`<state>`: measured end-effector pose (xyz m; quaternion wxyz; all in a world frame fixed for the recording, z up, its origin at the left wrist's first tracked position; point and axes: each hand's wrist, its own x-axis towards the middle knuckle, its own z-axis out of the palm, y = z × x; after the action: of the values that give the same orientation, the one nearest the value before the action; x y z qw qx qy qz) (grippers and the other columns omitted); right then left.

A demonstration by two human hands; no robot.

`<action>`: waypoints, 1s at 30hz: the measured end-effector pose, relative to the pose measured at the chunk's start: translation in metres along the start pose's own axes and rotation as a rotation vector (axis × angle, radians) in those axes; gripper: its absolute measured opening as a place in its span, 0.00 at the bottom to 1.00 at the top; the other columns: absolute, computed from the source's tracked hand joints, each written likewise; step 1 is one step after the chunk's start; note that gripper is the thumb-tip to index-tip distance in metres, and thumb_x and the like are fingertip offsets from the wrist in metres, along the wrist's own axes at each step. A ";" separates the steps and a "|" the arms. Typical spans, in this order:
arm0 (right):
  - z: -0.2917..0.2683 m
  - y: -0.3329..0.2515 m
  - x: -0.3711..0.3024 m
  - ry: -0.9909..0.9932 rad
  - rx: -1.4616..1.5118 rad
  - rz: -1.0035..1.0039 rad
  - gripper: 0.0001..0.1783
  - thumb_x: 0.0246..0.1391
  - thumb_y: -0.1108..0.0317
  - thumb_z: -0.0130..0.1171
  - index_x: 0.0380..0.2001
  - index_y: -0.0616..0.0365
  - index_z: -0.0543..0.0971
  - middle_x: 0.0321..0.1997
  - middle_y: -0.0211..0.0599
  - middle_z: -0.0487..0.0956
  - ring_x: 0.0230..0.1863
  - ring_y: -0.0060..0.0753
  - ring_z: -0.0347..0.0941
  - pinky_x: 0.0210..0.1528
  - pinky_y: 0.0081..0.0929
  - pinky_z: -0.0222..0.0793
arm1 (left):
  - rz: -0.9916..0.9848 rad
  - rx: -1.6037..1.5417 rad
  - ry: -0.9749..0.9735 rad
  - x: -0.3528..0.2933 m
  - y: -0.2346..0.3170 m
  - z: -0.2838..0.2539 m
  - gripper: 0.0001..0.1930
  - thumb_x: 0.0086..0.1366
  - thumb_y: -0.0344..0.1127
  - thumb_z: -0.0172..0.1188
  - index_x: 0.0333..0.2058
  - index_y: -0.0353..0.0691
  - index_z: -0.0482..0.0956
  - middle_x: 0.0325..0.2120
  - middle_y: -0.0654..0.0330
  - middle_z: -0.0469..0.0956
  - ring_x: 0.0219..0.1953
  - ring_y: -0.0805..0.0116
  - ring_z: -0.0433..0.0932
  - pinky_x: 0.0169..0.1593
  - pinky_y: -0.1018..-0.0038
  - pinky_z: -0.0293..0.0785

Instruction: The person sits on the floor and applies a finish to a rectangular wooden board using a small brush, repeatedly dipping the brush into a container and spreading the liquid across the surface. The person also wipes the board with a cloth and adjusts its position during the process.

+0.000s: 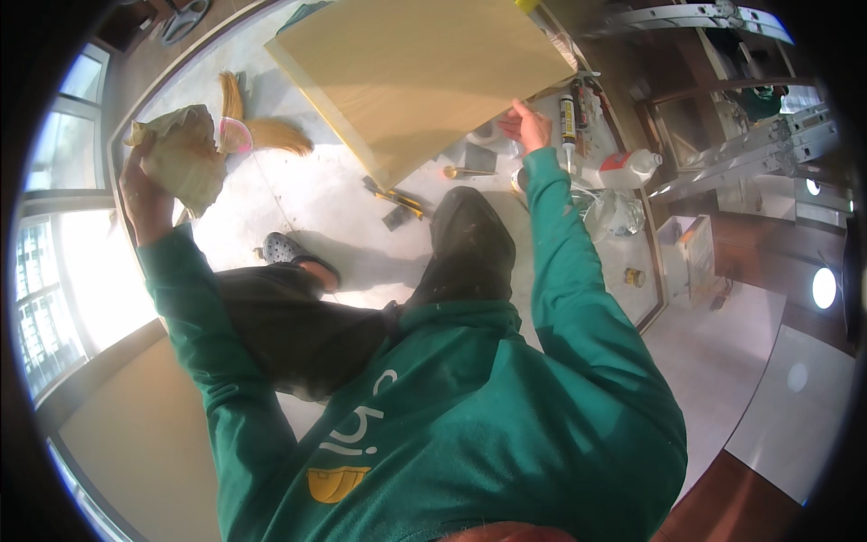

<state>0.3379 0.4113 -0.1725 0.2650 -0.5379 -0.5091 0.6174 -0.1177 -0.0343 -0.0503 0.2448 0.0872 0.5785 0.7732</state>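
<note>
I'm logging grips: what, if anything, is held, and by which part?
Left hand: crumpled beige sheet, by its left side. Right hand: at an edge of the tan board; grip unclear.

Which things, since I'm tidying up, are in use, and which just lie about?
In use, apparently:
crumpled beige cloth or paper, in left hand
tan rectangular panel, at right hand

Lying about:
straw broom with pink binding
red-labelled white plastic bottle

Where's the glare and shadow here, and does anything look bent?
Head view: glare whites out part of the window at left; head view: shadow lies on the floor by the clog; head view: the upper ladder curves near the rim.
</note>
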 end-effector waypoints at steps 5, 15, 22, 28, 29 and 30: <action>0.015 0.013 -0.024 -0.046 -0.036 -0.080 0.17 0.58 0.56 0.66 0.32 0.61 0.79 0.34 0.43 0.84 0.33 0.38 0.83 0.37 0.32 0.78 | -0.019 -0.037 0.005 -0.002 0.000 -0.002 0.19 0.69 0.34 0.60 0.56 0.32 0.75 0.50 0.50 0.79 0.52 0.66 0.78 0.57 0.72 0.73; 0.015 0.014 -0.037 -0.066 0.057 -0.060 0.19 0.64 0.54 0.60 0.41 0.62 0.78 0.35 0.42 0.84 0.30 0.37 0.83 0.32 0.29 0.78 | -0.049 -0.089 0.021 -0.009 0.006 -0.012 0.19 0.68 0.31 0.61 0.56 0.34 0.76 0.50 0.50 0.80 0.52 0.66 0.78 0.58 0.72 0.72; 0.020 0.025 -0.039 -0.066 -0.001 -0.118 0.17 0.61 0.56 0.64 0.37 0.61 0.79 0.35 0.39 0.84 0.30 0.34 0.83 0.32 0.26 0.77 | -0.093 -0.155 0.032 -0.005 0.009 -0.022 0.19 0.67 0.30 0.61 0.56 0.34 0.77 0.50 0.51 0.81 0.52 0.66 0.78 0.58 0.73 0.72; 0.018 0.009 -0.053 -0.181 -0.094 -0.093 0.14 0.57 0.59 0.67 0.37 0.59 0.81 0.36 0.38 0.85 0.34 0.33 0.83 0.36 0.26 0.76 | -0.003 0.003 0.007 -0.007 0.008 -0.020 0.23 0.66 0.33 0.59 0.58 0.29 0.71 0.53 0.47 0.77 0.55 0.55 0.76 0.62 0.62 0.70; 0.013 0.007 -0.044 -0.186 -0.090 -0.061 0.15 0.57 0.59 0.68 0.37 0.59 0.81 0.37 0.38 0.85 0.35 0.33 0.83 0.37 0.26 0.76 | 0.013 0.046 0.000 -0.007 0.007 -0.018 0.24 0.66 0.34 0.59 0.58 0.28 0.70 0.54 0.45 0.76 0.56 0.53 0.76 0.64 0.59 0.70; 0.007 0.005 -0.036 -0.191 -0.087 -0.029 0.15 0.57 0.59 0.68 0.38 0.59 0.81 0.37 0.39 0.85 0.36 0.33 0.84 0.37 0.26 0.76 | 0.029 0.088 -0.007 -0.006 0.005 -0.016 0.25 0.66 0.35 0.58 0.59 0.27 0.68 0.55 0.44 0.75 0.57 0.50 0.75 0.65 0.57 0.69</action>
<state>0.3425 0.3759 -0.1640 0.2007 -0.4804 -0.5659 0.6393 -0.1212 -0.0519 -0.0498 0.2316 0.1089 0.6099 0.7500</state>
